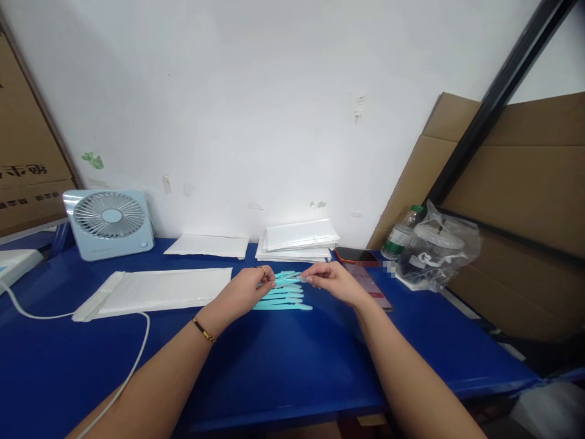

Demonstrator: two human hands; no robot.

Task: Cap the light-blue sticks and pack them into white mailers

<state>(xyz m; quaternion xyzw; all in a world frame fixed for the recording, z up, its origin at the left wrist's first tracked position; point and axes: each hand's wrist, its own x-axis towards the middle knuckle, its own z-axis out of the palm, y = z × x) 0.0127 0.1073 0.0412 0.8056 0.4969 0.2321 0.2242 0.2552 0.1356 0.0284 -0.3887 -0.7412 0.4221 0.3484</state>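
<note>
Over the blue table [274, 366], the left hand [247, 289] and right hand [333, 281] are each pinching an end of one teal stick [289, 277], hovering above the stick row [283, 299], with white envelopes [297, 241] lying at twelve o'clock beyond.

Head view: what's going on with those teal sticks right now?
A person works at a blue table. Both hands pinch one slim teal stick between them, the left hand at one end and the right hand at the other, just above a row of similar teal sticks lying on the table. White padded envelopes, a small fan and a phone lie around.
</note>
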